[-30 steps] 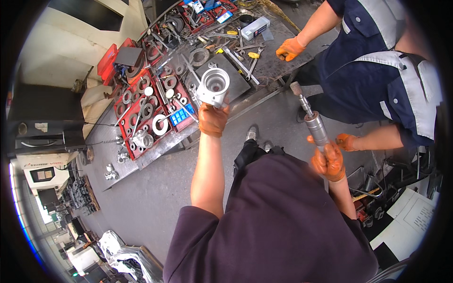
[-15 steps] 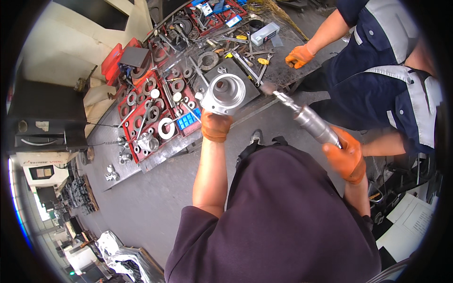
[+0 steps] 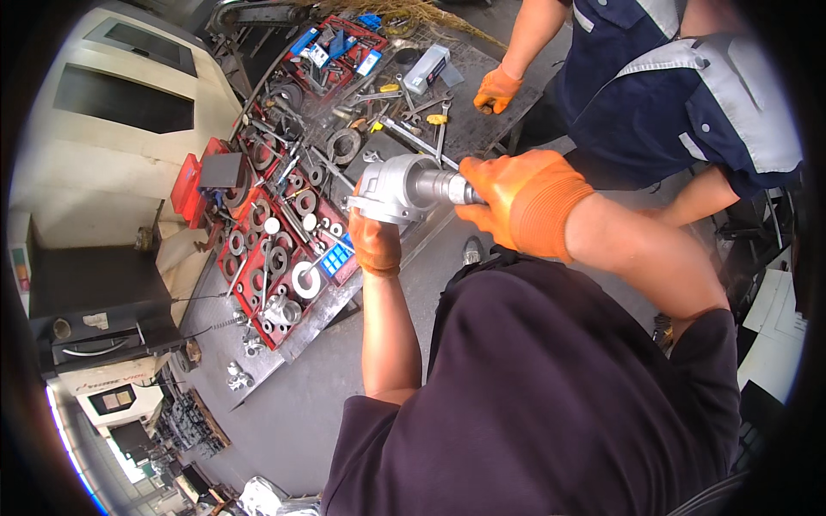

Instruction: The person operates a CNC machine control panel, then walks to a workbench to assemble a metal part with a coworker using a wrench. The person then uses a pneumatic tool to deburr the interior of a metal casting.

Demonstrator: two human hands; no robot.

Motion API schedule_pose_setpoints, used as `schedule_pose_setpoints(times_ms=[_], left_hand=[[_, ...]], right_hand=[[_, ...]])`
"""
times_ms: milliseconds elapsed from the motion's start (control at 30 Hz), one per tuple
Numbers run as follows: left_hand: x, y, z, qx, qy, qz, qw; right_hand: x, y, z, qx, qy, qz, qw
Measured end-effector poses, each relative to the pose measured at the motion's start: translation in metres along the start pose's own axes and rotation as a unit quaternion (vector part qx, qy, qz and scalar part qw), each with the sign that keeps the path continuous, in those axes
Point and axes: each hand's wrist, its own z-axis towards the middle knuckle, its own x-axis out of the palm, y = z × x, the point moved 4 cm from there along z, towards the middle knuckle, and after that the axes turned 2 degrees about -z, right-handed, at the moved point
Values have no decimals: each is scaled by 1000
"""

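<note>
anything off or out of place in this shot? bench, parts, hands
Nothing damaged or spilled. The bench is cluttered: wrenches and rings lie loose beside the red trays, not sorted. The left hand holds the grey flanged housing in the air while the right hand grips the shaft entering it. A co-worker's gloved hand rests on the bench.

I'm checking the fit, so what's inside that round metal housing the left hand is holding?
A grey metal shaft runs into the metal housing, gripped by the right hand. The left hand holds the housing from below. How deep the shaft goes is hidden.
</note>
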Motion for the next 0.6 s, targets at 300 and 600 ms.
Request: schedule_pose_setpoints(times_ms=[300,600], left_hand=[[-3,-27,0,143,13,206,968],[1,-19,-4,112,-7,144,983]], right_hand=[[3,3,-3,-14,-23,1,1000],[8,-7,-3,11,4,12,1000]])
